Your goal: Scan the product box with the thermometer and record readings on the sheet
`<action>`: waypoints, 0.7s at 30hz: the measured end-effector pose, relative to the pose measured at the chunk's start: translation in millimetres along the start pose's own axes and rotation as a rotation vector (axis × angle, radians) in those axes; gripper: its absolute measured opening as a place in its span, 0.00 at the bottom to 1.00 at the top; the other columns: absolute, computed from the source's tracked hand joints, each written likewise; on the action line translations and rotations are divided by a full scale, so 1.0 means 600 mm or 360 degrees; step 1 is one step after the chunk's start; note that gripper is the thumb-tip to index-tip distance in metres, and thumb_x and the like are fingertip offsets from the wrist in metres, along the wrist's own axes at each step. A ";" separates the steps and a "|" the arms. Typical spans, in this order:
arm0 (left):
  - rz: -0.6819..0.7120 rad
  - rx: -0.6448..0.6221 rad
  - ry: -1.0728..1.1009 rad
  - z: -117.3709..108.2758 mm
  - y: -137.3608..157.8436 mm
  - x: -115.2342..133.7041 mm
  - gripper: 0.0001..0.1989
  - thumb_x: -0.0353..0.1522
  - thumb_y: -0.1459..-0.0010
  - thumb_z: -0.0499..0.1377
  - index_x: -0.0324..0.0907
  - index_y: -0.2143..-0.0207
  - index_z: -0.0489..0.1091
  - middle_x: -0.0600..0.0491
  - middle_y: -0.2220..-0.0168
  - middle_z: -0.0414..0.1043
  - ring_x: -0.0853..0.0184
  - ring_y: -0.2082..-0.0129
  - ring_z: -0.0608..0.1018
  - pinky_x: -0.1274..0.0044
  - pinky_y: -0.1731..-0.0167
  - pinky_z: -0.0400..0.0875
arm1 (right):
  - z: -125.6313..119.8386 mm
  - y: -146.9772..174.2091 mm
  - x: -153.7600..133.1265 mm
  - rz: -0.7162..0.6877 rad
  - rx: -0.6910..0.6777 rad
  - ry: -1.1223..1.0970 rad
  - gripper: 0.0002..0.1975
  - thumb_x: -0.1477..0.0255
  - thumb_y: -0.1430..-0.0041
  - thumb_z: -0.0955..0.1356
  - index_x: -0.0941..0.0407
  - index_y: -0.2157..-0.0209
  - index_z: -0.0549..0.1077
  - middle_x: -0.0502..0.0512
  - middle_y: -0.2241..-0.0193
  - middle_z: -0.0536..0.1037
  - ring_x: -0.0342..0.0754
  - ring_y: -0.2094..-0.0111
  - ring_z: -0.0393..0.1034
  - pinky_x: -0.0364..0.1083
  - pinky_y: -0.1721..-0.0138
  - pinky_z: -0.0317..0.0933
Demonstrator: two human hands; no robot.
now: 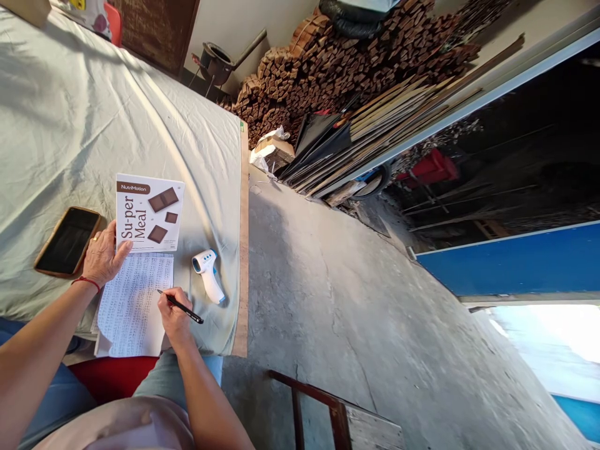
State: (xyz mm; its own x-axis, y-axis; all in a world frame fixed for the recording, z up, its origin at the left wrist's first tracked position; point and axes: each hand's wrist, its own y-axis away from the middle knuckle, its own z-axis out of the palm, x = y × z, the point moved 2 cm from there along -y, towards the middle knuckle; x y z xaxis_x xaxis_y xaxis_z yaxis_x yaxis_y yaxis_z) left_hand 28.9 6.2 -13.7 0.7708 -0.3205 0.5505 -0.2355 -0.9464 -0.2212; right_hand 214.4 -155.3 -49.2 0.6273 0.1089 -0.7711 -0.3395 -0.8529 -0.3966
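Observation:
My right hand (175, 317) is closed around a black pen (180, 306), its tip over the right side of a notebook (134, 306) filled with dense rows of handwriting. My left hand (104, 257) grips the lower left corner of a white box (164, 215) printed "NutriMotion Su-per Meal" with brown bars, thumb across its front. The box's lower edge meets the top of the written page. Left of that hand lies a dark-screened smartphone (69, 241) in a tan case. A white and blue infrared thermometer (209, 275) rests to the right of the pen hand.
A pale cloth covers the table (70, 144), whose right edge (242, 250) drops to a concrete floor (319, 281). Stacked firewood (328, 69) and leaning long sticks (375, 137) line the wall. A wooden frame (337, 419) stands at the bottom.

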 end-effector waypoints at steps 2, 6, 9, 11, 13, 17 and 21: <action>0.0003 0.0006 0.0007 0.000 0.000 0.000 0.44 0.61 0.35 0.37 0.37 0.34 0.60 0.35 0.49 0.76 0.43 0.50 0.76 0.55 0.48 0.68 | 0.001 0.000 0.000 -0.0006 -0.0002 -0.0016 0.10 0.68 0.34 0.63 0.53 0.71 0.70 0.49 0.77 0.74 0.45 0.76 0.69 0.43 0.71 0.65; 0.0005 0.0024 0.0012 0.001 0.000 -0.001 0.43 0.60 0.34 0.38 0.39 0.34 0.60 0.36 0.49 0.76 0.44 0.50 0.77 0.56 0.49 0.69 | 0.002 0.001 0.002 0.0029 -0.0054 -0.0012 0.10 0.68 0.35 0.63 0.52 0.71 0.69 0.49 0.77 0.73 0.45 0.76 0.68 0.44 0.70 0.65; 0.0009 0.0021 0.0002 0.001 0.000 -0.002 0.42 0.59 0.34 0.38 0.38 0.34 0.60 0.36 0.49 0.76 0.44 0.50 0.77 0.55 0.48 0.69 | 0.002 0.000 0.002 0.0044 -0.0040 0.0005 0.10 0.68 0.35 0.63 0.52 0.71 0.69 0.48 0.77 0.73 0.45 0.76 0.68 0.43 0.71 0.65; 0.0008 0.0017 -0.0002 0.001 0.000 -0.001 0.42 0.59 0.34 0.38 0.38 0.34 0.60 0.36 0.49 0.76 0.44 0.50 0.77 0.55 0.48 0.69 | 0.001 0.000 0.001 0.0028 -0.0030 -0.0009 0.10 0.68 0.35 0.63 0.52 0.71 0.69 0.48 0.77 0.74 0.45 0.77 0.68 0.43 0.71 0.64; 0.0007 0.0007 -0.0004 0.000 0.000 0.000 0.43 0.60 0.34 0.37 0.37 0.34 0.61 0.35 0.50 0.76 0.44 0.51 0.77 0.55 0.49 0.69 | 0.000 0.000 0.001 0.0015 -0.0032 -0.0025 0.10 0.68 0.35 0.63 0.53 0.70 0.69 0.48 0.77 0.74 0.45 0.77 0.68 0.43 0.72 0.64; -0.0001 0.0002 0.0000 -0.002 0.000 0.001 0.44 0.60 0.35 0.37 0.36 0.34 0.61 0.35 0.50 0.76 0.43 0.50 0.77 0.55 0.48 0.69 | 0.000 0.001 0.004 0.0037 -0.0043 0.0002 0.10 0.67 0.34 0.63 0.53 0.70 0.69 0.49 0.77 0.73 0.45 0.76 0.68 0.43 0.71 0.64; -0.0003 0.0023 0.0005 0.000 0.000 -0.002 0.43 0.60 0.35 0.37 0.40 0.34 0.60 0.37 0.50 0.76 0.45 0.50 0.77 0.56 0.48 0.69 | 0.000 0.003 0.006 0.0062 -0.0030 -0.0015 0.10 0.67 0.33 0.63 0.53 0.70 0.70 0.49 0.76 0.73 0.45 0.75 0.68 0.43 0.70 0.64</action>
State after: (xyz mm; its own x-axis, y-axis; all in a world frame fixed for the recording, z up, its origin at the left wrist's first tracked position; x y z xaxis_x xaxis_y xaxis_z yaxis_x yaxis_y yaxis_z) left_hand 28.3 6.7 -14.2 0.7695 -0.3190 0.5533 -0.2256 -0.9462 -0.2319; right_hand 216.1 -156.6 -52.6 0.6073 0.0804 -0.7904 -0.3502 -0.8659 -0.3572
